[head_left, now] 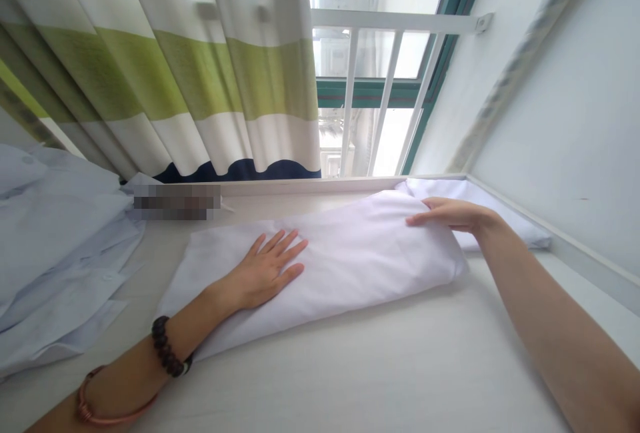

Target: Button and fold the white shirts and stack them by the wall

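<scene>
A long folded white garment (345, 253) lies across the pale white surface, its left end nearer to me than its right. My left hand (265, 271) rests flat on its left half, palm down and fingers spread. At the upper right end of the garment, my right hand (453, 213) grips the fold, the thumb lying on top; its other fingers are partly hidden. Behind my right hand, another folded white cloth (500, 209) lies in the far right corner, partly covered by the garment.
A loose heap of white garments with buttons (55, 239) sits at the left. A blurred-out patch (175, 203) hides something at the back edge. Beyond hang a white and green curtain (200, 73) and a white railing (395, 21) before a window. A white wall (575, 133) stands at the right.
</scene>
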{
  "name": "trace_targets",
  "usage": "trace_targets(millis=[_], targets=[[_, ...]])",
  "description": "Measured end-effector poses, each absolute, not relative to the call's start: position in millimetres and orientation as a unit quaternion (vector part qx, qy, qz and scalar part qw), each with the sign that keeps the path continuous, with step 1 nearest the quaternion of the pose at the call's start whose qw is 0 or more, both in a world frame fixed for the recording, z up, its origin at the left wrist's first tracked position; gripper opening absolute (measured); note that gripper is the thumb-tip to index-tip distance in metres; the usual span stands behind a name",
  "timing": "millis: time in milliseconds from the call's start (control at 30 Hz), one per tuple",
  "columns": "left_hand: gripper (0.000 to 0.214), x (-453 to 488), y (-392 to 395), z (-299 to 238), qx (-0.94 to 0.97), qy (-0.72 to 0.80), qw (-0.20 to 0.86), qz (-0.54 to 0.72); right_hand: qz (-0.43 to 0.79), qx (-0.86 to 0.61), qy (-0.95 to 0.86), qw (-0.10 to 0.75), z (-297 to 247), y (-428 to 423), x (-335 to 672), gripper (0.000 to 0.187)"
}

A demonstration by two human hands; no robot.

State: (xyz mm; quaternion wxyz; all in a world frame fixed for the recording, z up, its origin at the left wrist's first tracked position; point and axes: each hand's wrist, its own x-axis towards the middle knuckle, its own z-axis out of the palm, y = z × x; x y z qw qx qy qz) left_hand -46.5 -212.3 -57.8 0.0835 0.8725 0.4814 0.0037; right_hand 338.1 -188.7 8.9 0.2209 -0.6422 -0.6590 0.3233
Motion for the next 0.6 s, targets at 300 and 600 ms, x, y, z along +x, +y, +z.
trace_targets(millis=[300,600], targets=[[0.061,-11.8,-189.8,-45.5,0.881,0.460,0.113,-0.004,0.511,-0.622,-0.484,0.343,21.7,-195.2,361.1,0.033],[0.058,-88.2,-195.5,-41.7,0.870,0.470,0.140,0.047,0.496,-0.617,-0.479,0.379,39.0,-203.6,344.6,0.035]])
